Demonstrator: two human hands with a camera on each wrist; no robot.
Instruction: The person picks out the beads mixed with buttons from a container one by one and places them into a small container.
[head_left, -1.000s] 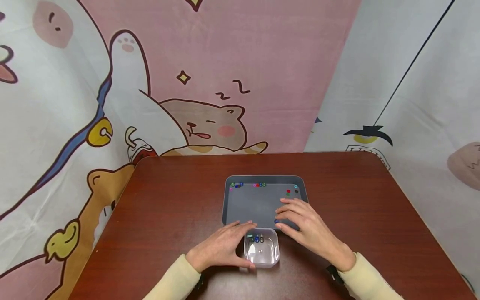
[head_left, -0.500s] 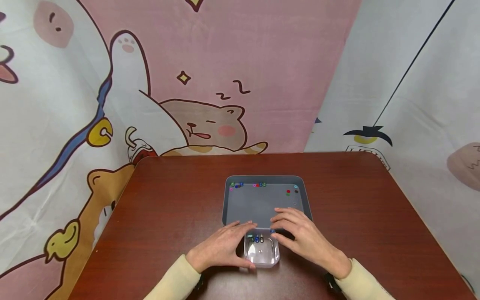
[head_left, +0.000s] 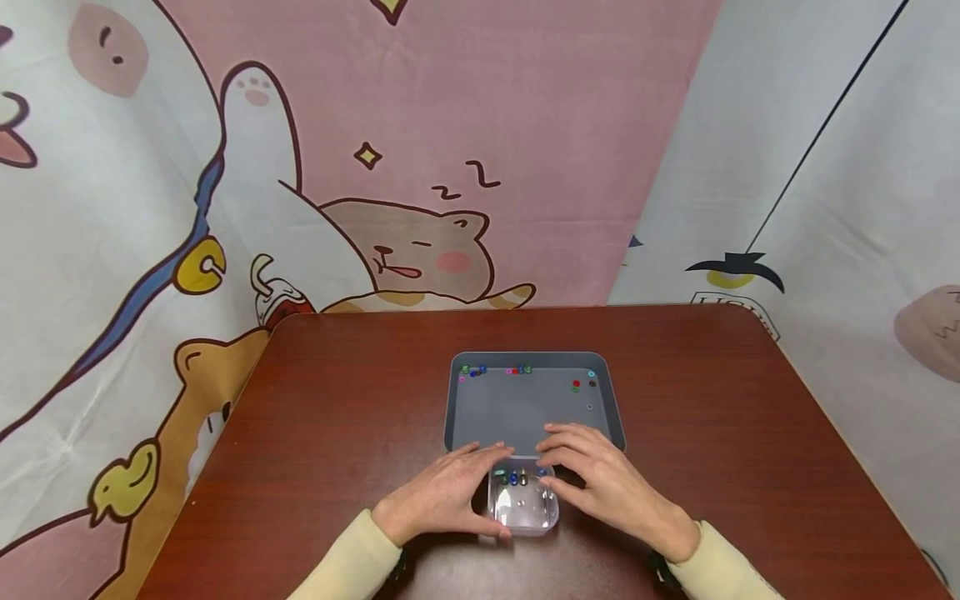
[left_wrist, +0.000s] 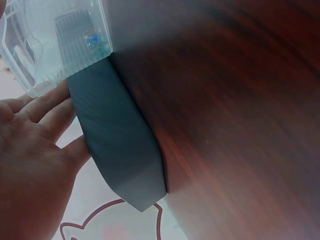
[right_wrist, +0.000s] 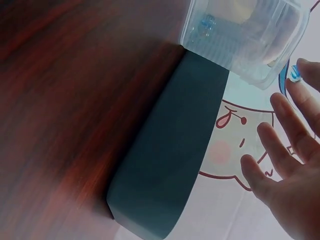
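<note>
Left hand (head_left: 441,498) grips a clear plastic box (head_left: 534,512) (round-cornered); right hand (head_left: 606,483) pinches a glassy blue bead (right_wrist: 295,74).

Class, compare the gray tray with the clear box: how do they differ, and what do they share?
Look: the tray is gray and opaque; the box is see-through.
Size and shape: the tray is the larger, a wide rectangle; the box is smaller and nearly square.
Contents: the tray's beads lie in separate groups; the box's beads cluster toward its far side.
Shared: both are open-topped, with rounded corners.
</note>
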